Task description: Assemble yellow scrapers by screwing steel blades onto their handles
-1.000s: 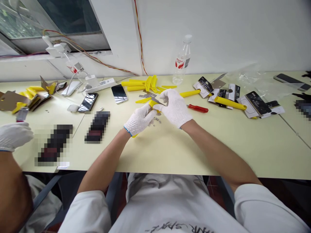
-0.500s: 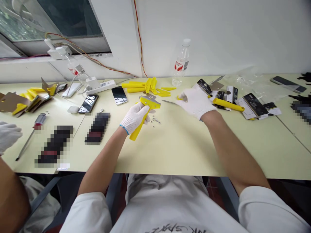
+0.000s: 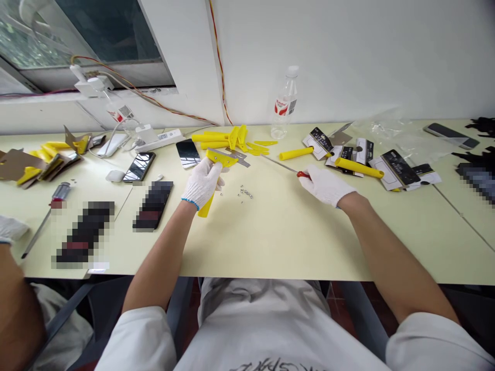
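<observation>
My left hand [image 3: 203, 181], in a white knit glove, is closed around a yellow scraper [image 3: 206, 206] and holds it upright, its wide head [image 3: 222, 158] above my fingers. In my gloved right hand [image 3: 325, 185] is a screwdriver [image 3: 284, 166]; a bit of its red grip shows, and the shaft points left toward the scraper. Small metal screws and nuts [image 3: 246, 192] are scattered on the table between my hands. Flat metal blades [image 3: 240, 157] lie just behind the scraper head. A loose yellow handle [image 3: 296, 153] rests beyond the screwdriver.
Yellow scraper parts [image 3: 216, 138] are heaped at the back, near a water bottle [image 3: 285, 105]. Black-and-white packaging cards [image 3: 398, 167] lie right. Phones [image 3: 139, 166], a power strip [image 3: 166, 137] and another screwdriver [image 3: 46, 219] are left. A co-worker's gloved hand [image 3: 11, 228] shows at the left edge.
My right hand has moved right and toward me with the screwdriver, uncovering its red grip and the loose yellow handle. My left hand has shifted slightly left, turning the scraper head.
</observation>
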`<state>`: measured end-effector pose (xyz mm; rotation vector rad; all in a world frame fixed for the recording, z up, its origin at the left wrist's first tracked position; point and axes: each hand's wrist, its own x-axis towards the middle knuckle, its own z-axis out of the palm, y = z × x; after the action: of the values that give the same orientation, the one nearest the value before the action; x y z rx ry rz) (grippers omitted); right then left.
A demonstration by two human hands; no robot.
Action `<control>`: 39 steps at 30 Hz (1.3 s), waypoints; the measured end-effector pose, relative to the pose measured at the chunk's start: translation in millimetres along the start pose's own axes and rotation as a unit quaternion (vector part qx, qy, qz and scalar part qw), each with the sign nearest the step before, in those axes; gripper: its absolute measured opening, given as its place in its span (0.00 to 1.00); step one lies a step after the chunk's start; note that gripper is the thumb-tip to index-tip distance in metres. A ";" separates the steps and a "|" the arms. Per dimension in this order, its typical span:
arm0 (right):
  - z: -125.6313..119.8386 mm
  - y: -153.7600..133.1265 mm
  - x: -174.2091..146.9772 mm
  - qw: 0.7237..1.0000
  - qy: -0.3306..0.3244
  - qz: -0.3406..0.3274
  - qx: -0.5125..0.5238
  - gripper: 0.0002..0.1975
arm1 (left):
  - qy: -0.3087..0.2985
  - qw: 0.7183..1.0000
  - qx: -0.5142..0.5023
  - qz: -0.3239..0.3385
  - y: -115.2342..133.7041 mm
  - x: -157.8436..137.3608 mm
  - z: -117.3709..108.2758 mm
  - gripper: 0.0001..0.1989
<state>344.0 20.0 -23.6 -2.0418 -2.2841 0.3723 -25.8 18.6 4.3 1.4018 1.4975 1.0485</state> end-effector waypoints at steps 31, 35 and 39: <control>44.3 -66.5 -25.5 0.953 0.015 -0.161 0.258 0.20 | 0.043 0.992 0.085 0.082 -15.6 1.6 15.0 0.08; 44.7 -66.4 -25.1 0.952 0.019 -0.165 0.257 0.20 | 0.041 0.992 0.089 0.080 -16.0 2.7 17.8 0.11; 49.1 -65.1 -27.2 0.954 0.027 -0.161 0.251 0.20 | 0.037 0.989 0.114 0.083 -17.4 -0.5 9.7 0.06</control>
<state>274.2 -20.0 -53.9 -1.3975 -2.1480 0.7655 -22.2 17.9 -15.3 1.6868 1.6167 1.0656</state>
